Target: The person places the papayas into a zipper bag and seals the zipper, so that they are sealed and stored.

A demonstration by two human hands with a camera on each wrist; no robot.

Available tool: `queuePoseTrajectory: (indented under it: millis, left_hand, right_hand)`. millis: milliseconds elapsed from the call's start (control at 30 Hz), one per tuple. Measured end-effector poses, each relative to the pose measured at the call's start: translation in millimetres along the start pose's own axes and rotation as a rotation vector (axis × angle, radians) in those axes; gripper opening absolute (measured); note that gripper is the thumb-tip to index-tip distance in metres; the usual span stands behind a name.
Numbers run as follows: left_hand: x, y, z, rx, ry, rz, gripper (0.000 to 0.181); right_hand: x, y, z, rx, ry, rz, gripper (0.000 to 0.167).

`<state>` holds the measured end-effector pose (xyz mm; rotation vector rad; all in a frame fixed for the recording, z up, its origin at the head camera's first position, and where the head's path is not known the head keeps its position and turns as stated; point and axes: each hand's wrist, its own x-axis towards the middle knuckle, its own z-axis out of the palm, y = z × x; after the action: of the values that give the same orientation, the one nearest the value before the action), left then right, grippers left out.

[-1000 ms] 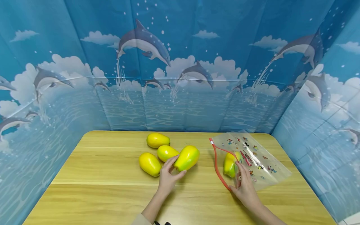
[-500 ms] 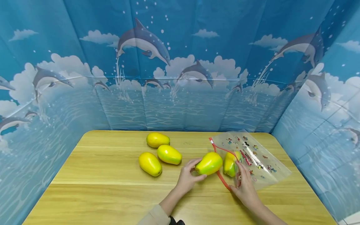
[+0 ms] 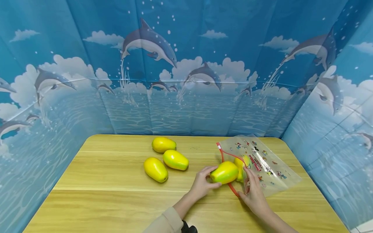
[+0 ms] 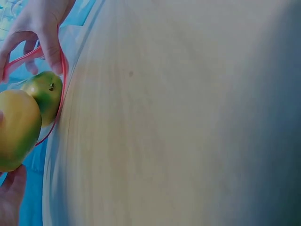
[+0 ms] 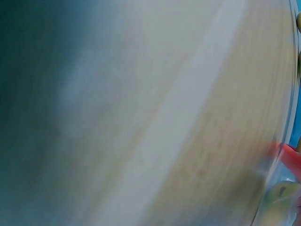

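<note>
My left hand [image 3: 203, 184] grips a yellow-green papaya [image 3: 225, 172] between thumb and fingers. The held fruit is at the mouth of a clear zip bag [image 3: 279, 166] with a red zip edge and small cartoon prints. Just inside that mouth lies another papaya [image 3: 239, 166], partly behind the held one. With thumb and fingers, my right hand [image 3: 254, 194] holds the red edge, keeping the mouth spread. The left wrist view shows the held papaya [image 4: 18, 132] in front of the bagged one [image 4: 47, 96]. Most of the right wrist view is blurred table.
Three more papayas lie left of the hands: one at the back [image 3: 163, 144], one in the middle [image 3: 175, 160] and one nearer the front [image 3: 155, 170]. All rest on a wood-grain table [image 3: 116, 207]. A blue dolphin-print curtain [image 3: 186, 106] surrounds its back and sides.
My left hand has carried its papaya rightward, away from the three others, to the bag's mouth. The bagged papaya has shifted slightly. My right hand has stayed on the bag's edge.
</note>
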<state>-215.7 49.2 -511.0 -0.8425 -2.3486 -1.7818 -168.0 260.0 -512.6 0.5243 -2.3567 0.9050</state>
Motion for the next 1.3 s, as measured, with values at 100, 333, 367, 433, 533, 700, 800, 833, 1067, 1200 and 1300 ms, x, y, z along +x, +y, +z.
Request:
queuePoseTrajectory:
  millis: [100, 333, 367, 433, 533, 700, 800, 833, 1067, 1200, 1300]
  left_hand:
    - [2.3, 0.0, 3.4, -0.004, -0.012, -0.004, 0.053]
    - [8.0, -0.2, 11.1, 0.025, -0.041, -0.017, 0.054]
    - [8.5, -0.2, 12.2, 0.038, -0.045, -0.014, 0.053]
    - [9.7, -0.3, 14.5, 0.053, -0.058, -0.022, 0.053]
    - [11.2, -1.3, 18.4, 0.067, -0.066, -0.028, 0.054]
    - [13.1, -2.5, 24.4, 0.039, -0.072, -0.054, 0.054]
    - [13.7, -0.9, 26.1, 0.042, -0.069, -0.037, 0.052]
    - [14.1, -0.4, 26.7, 0.042, -0.067, -0.034, 0.052]
    - [18.8, -1.1, 34.9, -0.013, -0.075, -0.124, 0.053]
    - [21.4, -1.7, 39.9, -0.025, -0.075, -0.17, 0.055]
    - [22.2, -1.9, 43.0, -0.049, -0.07, -0.197, 0.055]
  right_hand:
    - [0.8, 0, 1, 0.002, 0.012, -0.023, 0.109]
    - [1.0, -1, 1, -0.05, 0.016, -0.037, 0.11]
    - [1.0, -1, 1, -0.048, 0.016, -0.039, 0.11]
    - [1.1, 0, 1, -0.033, 0.02, -0.05, 0.109]
    - [1.8, 0, 1, -0.014, 0.028, -0.069, 0.109]
    - [1.6, 0, 1, -0.008, 0.023, -0.065, 0.109]
    - [1.8, -1, 2, -0.019, 0.023, -0.064, 0.108]
    - [1.9, -1, 2, -0.021, 0.024, -0.062, 0.108]
    - [1.9, 0, 2, -0.029, 0.036, -0.063, 0.11]
    - [2.3, 0, 2, -0.031, 0.048, -0.084, 0.11]
    - [2.8, 0, 2, -0.028, 0.057, -0.101, 0.109]
